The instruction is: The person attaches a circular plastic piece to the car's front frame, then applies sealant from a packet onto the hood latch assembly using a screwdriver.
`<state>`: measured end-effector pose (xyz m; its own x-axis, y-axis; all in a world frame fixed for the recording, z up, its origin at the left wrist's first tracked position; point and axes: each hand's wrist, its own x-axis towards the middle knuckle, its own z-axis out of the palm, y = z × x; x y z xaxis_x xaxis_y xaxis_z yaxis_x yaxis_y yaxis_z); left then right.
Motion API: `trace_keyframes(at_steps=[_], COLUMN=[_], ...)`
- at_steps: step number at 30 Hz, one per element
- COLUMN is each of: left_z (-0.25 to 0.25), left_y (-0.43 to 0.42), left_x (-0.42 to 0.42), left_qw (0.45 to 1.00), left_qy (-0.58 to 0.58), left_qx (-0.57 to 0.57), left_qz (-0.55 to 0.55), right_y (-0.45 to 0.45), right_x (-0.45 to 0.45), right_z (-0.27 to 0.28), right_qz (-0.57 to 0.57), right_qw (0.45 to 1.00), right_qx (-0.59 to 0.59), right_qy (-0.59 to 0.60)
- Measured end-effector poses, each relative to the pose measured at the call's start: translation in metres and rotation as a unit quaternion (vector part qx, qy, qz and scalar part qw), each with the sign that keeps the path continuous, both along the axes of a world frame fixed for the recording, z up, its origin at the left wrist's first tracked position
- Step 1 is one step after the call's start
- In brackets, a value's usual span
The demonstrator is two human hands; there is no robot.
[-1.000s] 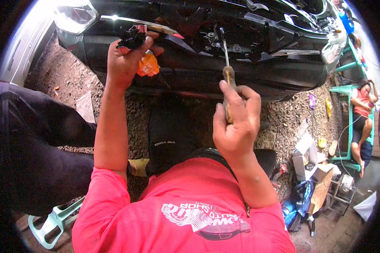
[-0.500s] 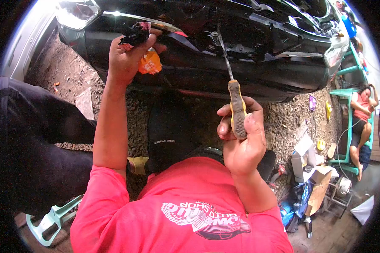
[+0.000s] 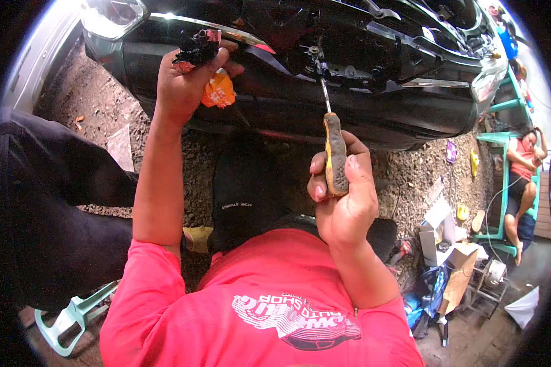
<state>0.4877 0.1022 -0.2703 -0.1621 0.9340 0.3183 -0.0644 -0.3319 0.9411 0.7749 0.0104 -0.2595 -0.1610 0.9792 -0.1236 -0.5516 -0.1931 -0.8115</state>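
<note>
My right hand [image 3: 346, 189] is closed round the grey and yellow handle of a screwdriver [image 3: 335, 153]. Its metal shaft points up to a small metal fitting [image 3: 316, 54] in the opening of a black car bumper [image 3: 275, 101]; whether the tip touches it I cannot tell. At the upper left, my left hand [image 3: 187, 79] grips a crumpled black and red bundle [image 3: 197, 49]. An orange wrapper [image 3: 218, 90] hangs just under the fingers of that hand, in front of the bumper.
Another person's dark-trousered legs [image 3: 61, 232] are at the left, above a pale green stool [image 3: 70, 324]. Gravel lies under the car. At the right are a cardboard box [image 3: 461, 275], a blue bag [image 3: 433, 290] and a person lying on green chairs [image 3: 523, 159].
My right hand has turned palm up round the screwdriver, whose handle swung right and then back left. My left hand has barely moved and keeps its hold on the bundle.
</note>
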Motion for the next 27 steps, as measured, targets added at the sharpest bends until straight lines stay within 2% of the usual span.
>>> trace_keyframes(at_steps=[8,13,14,16,19,27], left_z=[-0.003,-0.002,-0.002,-0.002,-0.002,-0.002], left_y=[0.001,0.001,0.001,0.002,0.001,0.001], left_x=[-0.002,-0.003,-0.005,-0.004,-0.002,0.001], left_qw=[1.000,1.000,1.000,1.000,1.000,1.000], left_qy=[0.007,-0.001,0.003,-0.002,-0.008,-0.011], left_qx=[0.002,-0.009,-0.019,-0.014,0.000,0.021], left_qz=[-0.004,-0.005,-0.009,-0.008,-0.006,-0.008], right_y=[0.016,0.021,0.021,0.020,0.015,0.001], right_x=[0.000,-0.003,-0.002,0.001,0.005,0.010], right_z=[0.010,0.016,0.014,0.009,0.011,0.003], right_qz=[-0.007,-0.026,-0.026,-0.075,-0.070,-0.052], right_qw=[0.998,0.960,0.960,0.913,0.889,0.885], right_qx=[-0.013,0.095,0.095,0.161,0.193,0.211], right_qy=[-0.067,-0.263,-0.264,-0.368,-0.409,-0.411])
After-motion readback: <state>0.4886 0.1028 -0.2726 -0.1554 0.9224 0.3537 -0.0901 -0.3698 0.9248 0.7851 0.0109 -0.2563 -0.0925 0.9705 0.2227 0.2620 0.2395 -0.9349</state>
